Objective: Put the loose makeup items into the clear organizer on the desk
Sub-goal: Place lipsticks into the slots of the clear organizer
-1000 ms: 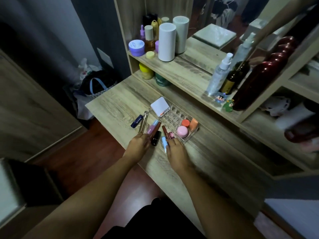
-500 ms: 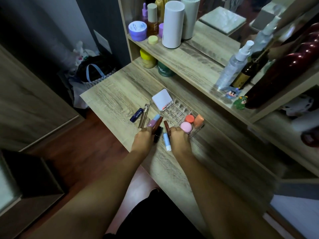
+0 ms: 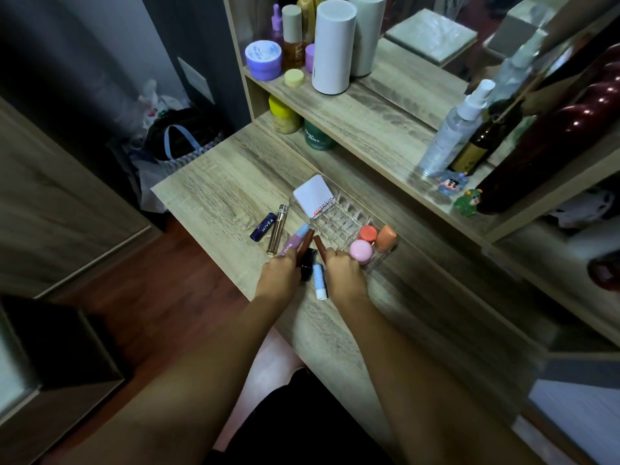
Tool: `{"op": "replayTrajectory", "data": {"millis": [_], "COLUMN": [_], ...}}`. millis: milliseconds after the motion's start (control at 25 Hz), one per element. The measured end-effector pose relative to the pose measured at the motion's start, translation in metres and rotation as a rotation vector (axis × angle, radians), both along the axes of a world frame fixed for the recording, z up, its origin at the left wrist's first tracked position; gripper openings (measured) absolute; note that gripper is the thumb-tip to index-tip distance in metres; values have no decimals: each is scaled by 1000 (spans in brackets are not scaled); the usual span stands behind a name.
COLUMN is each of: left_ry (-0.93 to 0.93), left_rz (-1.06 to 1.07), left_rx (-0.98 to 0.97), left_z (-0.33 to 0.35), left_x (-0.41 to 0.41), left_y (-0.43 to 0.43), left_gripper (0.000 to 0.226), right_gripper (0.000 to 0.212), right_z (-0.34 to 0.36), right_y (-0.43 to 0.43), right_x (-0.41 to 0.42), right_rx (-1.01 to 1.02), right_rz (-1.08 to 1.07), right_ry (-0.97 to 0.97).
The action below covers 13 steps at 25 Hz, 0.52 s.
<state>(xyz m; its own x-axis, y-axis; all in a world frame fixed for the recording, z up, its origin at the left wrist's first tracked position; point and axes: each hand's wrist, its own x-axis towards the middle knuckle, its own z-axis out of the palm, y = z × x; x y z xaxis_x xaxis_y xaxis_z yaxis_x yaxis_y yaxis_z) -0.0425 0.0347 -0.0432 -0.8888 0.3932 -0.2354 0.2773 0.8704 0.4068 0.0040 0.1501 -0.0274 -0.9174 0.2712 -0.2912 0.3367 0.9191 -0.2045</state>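
I have both hands down on the wooden desk (image 3: 214, 182), at the near side of the loose makeup. My left hand (image 3: 280, 275) rests with its fingers curled over the near ends of a purple tube (image 3: 295, 241) and a brown lip tube (image 3: 306, 243); I cannot tell whether it actually grips either one. My right hand (image 3: 342, 273) has its fingers bent around the near end of a second brown lip tube (image 3: 319, 245), and it seems to be pinching it.

Between my hands lie a black lipstick (image 3: 308, 265) and a pale blue lip balm (image 3: 320, 280). Further left sit a gold tube (image 3: 277, 228) and a dark blue lip balm stick (image 3: 263, 226), both untouched.

The clear organizer (image 3: 339, 218) stands just beyond my right hand. A white compact (image 3: 313, 199) leans in its far left corner; a pink jar (image 3: 360, 251), a red-orange jar (image 3: 367, 233) and an orange pot (image 3: 385, 236) fill its right end.
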Motion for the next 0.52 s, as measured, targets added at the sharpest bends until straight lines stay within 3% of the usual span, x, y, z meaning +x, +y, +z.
{"op": "replayTrajectory", "data": {"millis": [200, 360, 520], "left_ry": [-14, -30, -188], "left_rz": [92, 248, 404], "left_rx": [31, 153, 438], "left_z": [1, 7, 13], "left_x": [2, 3, -2], "left_y": [0, -5, -8], "left_gripper": [31, 27, 28], "right_gripper": [22, 22, 23], "right_z": [-1, 2, 8], "right_y": [-1, 6, 17], "right_x": [5, 19, 21], "right_rx": [-97, -249, -567], "right_rz": [-100, -199, -320], "right_ry": [20, 167, 379]}}
